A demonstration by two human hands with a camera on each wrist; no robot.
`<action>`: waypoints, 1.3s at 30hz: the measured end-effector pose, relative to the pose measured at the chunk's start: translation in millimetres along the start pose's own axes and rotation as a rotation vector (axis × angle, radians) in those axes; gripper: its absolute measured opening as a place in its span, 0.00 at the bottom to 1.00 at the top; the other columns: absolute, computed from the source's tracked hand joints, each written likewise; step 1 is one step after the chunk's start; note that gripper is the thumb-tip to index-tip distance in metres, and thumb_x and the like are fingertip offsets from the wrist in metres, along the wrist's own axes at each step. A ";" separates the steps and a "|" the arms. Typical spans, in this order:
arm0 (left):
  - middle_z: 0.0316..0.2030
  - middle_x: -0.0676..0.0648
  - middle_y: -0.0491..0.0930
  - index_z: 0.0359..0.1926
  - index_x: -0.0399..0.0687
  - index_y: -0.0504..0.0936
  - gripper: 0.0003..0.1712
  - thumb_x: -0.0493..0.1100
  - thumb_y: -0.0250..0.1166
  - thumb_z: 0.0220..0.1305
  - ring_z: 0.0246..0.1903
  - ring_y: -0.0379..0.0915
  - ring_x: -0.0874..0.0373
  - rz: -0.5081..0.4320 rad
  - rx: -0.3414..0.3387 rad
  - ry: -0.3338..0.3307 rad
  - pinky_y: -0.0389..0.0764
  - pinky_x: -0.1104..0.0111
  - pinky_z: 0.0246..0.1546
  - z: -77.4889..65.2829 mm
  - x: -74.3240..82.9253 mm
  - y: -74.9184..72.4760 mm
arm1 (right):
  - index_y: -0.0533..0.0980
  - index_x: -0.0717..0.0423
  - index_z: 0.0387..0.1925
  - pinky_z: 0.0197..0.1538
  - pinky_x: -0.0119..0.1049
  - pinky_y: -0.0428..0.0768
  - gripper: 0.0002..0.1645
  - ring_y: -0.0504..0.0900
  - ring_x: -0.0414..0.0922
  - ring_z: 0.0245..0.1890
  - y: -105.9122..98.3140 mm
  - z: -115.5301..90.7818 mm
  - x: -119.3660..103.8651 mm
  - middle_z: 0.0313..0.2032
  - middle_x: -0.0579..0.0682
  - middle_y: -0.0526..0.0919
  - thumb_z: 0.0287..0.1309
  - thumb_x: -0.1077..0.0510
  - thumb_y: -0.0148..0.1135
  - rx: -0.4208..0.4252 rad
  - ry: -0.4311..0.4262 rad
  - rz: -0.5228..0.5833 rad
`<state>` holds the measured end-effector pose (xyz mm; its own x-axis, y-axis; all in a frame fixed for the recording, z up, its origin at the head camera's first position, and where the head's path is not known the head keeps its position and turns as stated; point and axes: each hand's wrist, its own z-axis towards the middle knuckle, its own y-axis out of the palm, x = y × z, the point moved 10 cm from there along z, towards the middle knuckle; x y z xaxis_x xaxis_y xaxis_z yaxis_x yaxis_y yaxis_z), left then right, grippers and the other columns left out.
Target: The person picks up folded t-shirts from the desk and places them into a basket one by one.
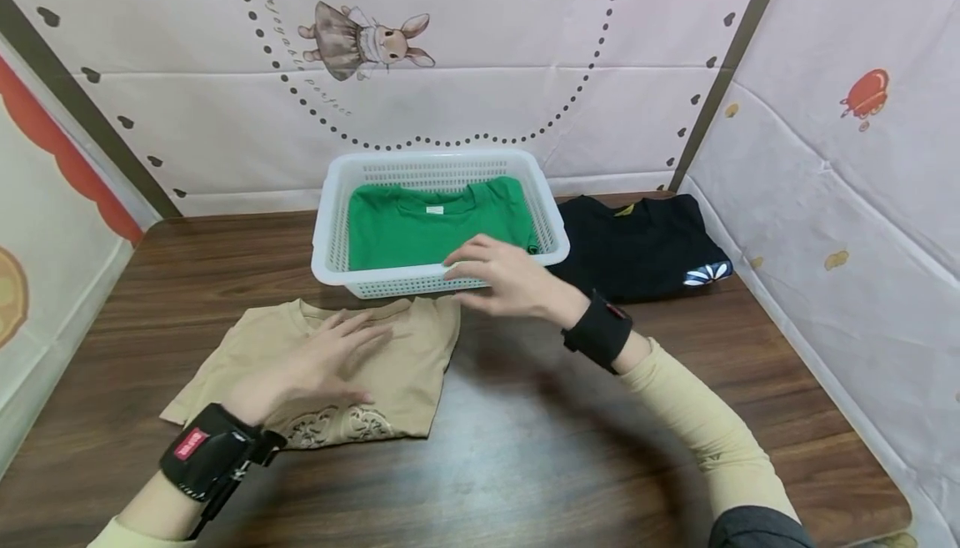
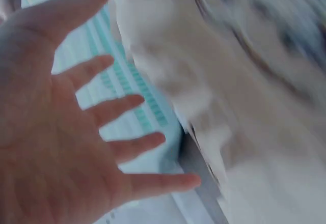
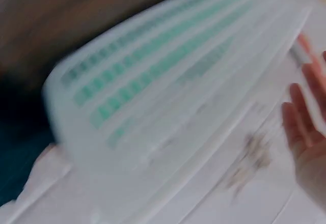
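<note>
Beige flat shirt (image 1: 407, 374) and oblong perforated plastic basket (image 1: 397, 284) lie near loosely spread, empty hands (image 1: 318, 364) (image 1: 506, 275).

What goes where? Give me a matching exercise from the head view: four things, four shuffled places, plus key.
Things
1. green T-shirt
2. black T-shirt
3. beige T-shirt
4. right hand

Places
A. beneath the left hand
B. by the front rim of the white plastic basket
C. inside the basket
D. on the wooden table, right of the basket

Pairs: 1-C, 2-D, 3-A, 4-B
</note>
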<state>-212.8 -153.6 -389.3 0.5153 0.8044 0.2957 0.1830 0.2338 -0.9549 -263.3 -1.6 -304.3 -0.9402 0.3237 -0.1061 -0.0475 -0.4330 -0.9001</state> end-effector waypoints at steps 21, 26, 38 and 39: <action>0.67 0.30 0.60 0.65 0.48 0.70 0.52 0.56 0.77 0.36 0.62 0.53 0.20 0.031 -0.095 -0.068 0.63 0.26 0.46 -28.9 -39.5 16.9 | 0.68 0.41 0.65 0.47 0.37 0.81 0.39 0.69 0.46 0.60 120.3 -5.2 -59.5 0.62 0.48 0.68 0.54 0.34 0.61 -0.567 0.077 -0.202; 0.67 0.32 0.62 0.65 0.50 0.70 0.51 0.58 0.76 0.38 0.63 0.54 0.23 0.056 -0.085 -0.058 0.65 0.31 0.51 -23.6 -31.0 16.2 | 0.72 0.40 0.61 0.48 0.36 0.79 0.35 0.70 0.45 0.57 116.2 -9.2 -54.3 0.59 0.48 0.69 0.52 0.35 0.64 -0.558 0.082 -0.191; 0.68 0.36 0.62 0.67 0.55 0.66 0.51 0.65 0.72 0.42 0.65 0.57 0.30 0.072 -0.091 -0.063 0.68 0.34 0.51 -14.6 -18.6 17.2 | 0.74 0.42 0.56 0.48 0.36 0.76 0.34 0.70 0.46 0.55 103.3 -20.4 -44.1 0.55 0.47 0.70 0.48 0.34 0.67 -0.521 0.102 -0.098; 0.68 0.36 0.61 0.67 0.54 0.66 0.51 0.65 0.72 0.42 0.65 0.57 0.30 0.056 -0.087 -0.059 0.67 0.34 0.52 -15.6 -19.7 15.7 | 0.74 0.43 0.56 0.50 0.37 0.75 0.35 0.70 0.46 0.55 102.4 -18.9 -45.2 0.55 0.47 0.70 0.48 0.33 0.66 -0.506 0.096 -0.098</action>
<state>-207.0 -174.3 -409.7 0.4768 0.8463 0.2375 0.2290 0.1413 -0.9631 -219.3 -44.7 -399.7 -0.9031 0.4285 -0.0285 0.0579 0.0557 -0.9968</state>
